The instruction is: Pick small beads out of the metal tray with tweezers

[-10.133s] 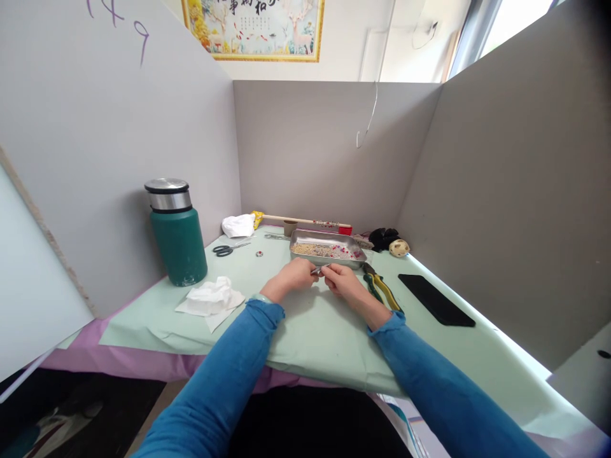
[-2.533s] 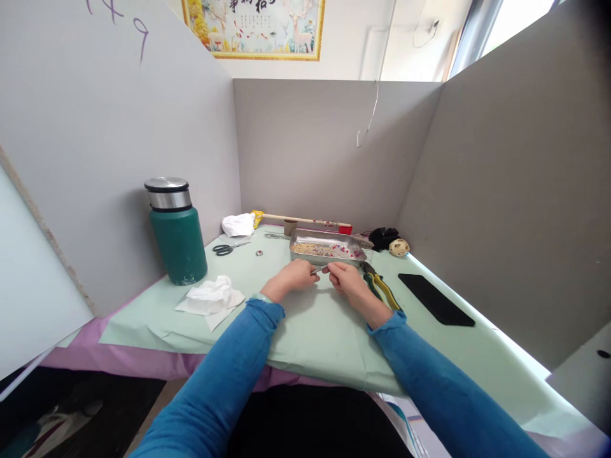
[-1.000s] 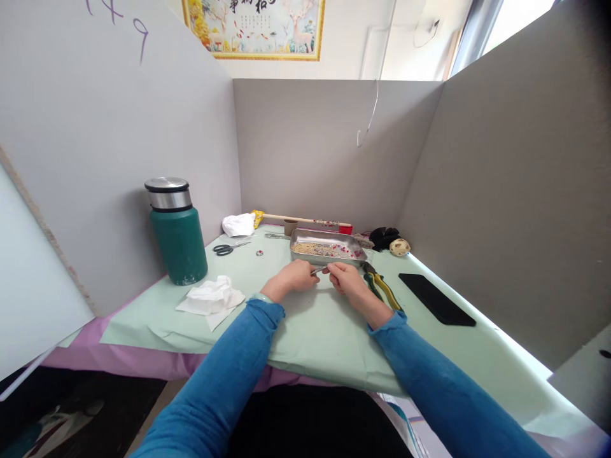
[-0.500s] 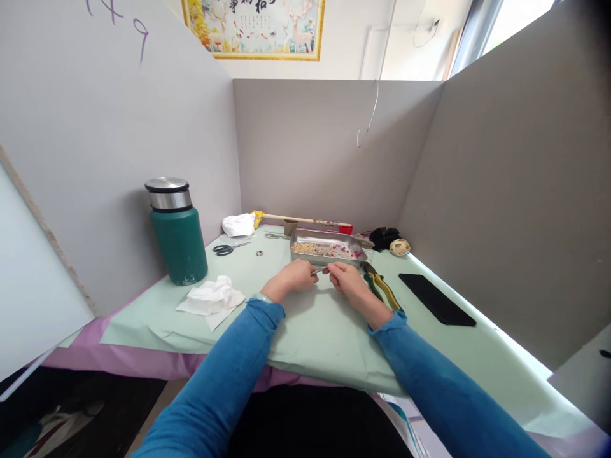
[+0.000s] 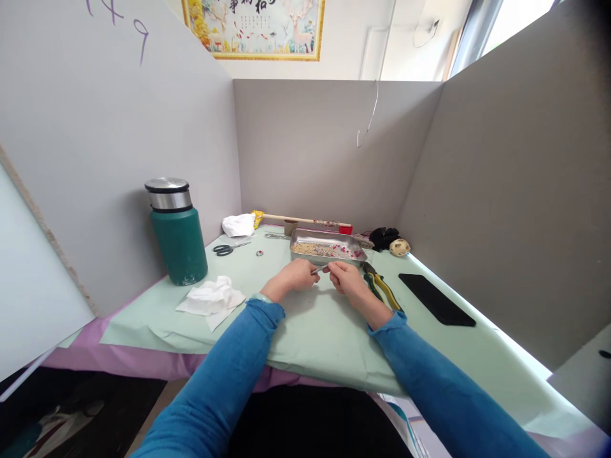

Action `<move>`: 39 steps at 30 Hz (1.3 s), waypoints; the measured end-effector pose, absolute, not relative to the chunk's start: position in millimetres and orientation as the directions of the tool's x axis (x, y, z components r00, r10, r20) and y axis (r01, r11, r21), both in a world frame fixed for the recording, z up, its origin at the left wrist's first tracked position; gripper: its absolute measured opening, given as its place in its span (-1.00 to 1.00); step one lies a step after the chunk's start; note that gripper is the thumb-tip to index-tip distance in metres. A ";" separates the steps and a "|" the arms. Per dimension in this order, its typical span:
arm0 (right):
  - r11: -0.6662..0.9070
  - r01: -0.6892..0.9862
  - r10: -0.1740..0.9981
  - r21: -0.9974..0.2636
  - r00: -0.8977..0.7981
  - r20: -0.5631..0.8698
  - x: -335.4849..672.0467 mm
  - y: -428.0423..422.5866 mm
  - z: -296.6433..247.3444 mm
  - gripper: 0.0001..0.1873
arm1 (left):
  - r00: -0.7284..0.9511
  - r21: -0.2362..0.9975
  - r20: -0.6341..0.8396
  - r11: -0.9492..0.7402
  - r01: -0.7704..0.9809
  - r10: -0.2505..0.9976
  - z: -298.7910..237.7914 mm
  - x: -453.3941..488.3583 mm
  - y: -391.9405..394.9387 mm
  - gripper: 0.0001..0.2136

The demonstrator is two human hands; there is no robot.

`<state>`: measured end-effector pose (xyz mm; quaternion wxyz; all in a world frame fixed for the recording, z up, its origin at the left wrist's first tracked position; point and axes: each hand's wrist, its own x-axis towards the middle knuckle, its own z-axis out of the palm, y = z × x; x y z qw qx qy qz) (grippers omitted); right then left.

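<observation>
My left hand (image 5: 294,277) and my right hand (image 5: 347,279) meet over the pale green table cover, just in front of a metal tray (image 5: 327,240) of small beige and pink beads. Both hands are closed in a pinch. Between their fingertips lies a small thin silvery item (image 5: 319,270), too small to name. Blue sleeves cover both forearms.
A green flask (image 5: 177,236) stands at the left with crumpled tissue (image 5: 211,297) before it. Scissors (image 5: 228,249) and another tissue (image 5: 238,224) lie behind. Yellow-green pliers (image 5: 380,287) and a black phone (image 5: 436,299) lie to the right. Grey partition walls enclose the table.
Nothing has visibly changed beyond slight shifts of the fingers; both hands stay pinched together in front of the tray.
</observation>
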<state>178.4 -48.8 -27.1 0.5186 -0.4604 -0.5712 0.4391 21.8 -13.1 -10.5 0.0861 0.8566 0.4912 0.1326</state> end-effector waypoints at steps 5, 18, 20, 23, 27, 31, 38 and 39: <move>0.193 0.080 0.981 -0.978 -0.037 0.190 178.4 -48.3 -28.0 -0.73 | 0.479 0.260 0.139 -0.499 0.827 0.867 -11.2 21.4 -12.1 -0.74; 0.187 0.035 0.979 -0.982 -0.083 0.184 180.7 -49.9 -26.2 -0.70 | 0.481 0.335 0.100 -0.485 0.808 0.871 -4.3 21.2 -18.4 -0.77; 0.185 0.010 0.976 -0.983 -0.118 0.183 182.2 -49.8 -25.4 -0.69 | 0.485 0.400 0.054 -0.464 0.790 0.873 -2.3 20.7 -20.2 -0.77; 0.178 -0.026 0.969 -0.984 -0.171 0.180 184.5 -49.8 -23.9 -0.69 | 0.497 0.503 -0.013 -0.424 0.753 0.868 -0.3 19.5 -22.2 -0.76; 0.168 -0.067 0.961 -0.983 -0.211 0.179 186.5 -50.1 -22.3 -0.70 | 0.510 0.567 -0.024 -0.408 0.715 0.860 1.0 18.3 -23.3 -0.74; 0.162 -0.089 0.954 -0.983 -0.242 0.179 187.5 -50.2 -21.8 -0.70 | 0.540 0.590 -0.036 -0.419 0.691 0.841 1.5 17.2 -23.1 -0.73; 0.156 -0.108 0.947 -0.982 -0.265 0.180 189.2 -49.0 -22.2 -0.69 | 0.575 0.612 -0.060 -0.425 0.667 0.816 3.1 15.4 -23.0 -0.72; 0.156 -0.113 0.946 -0.981 -0.270 0.181 189.4 -48.8 -22.3 -0.69 | 0.578 0.616 -0.067 -0.421 0.665 0.813 3.4 15.2 -23.2 -0.72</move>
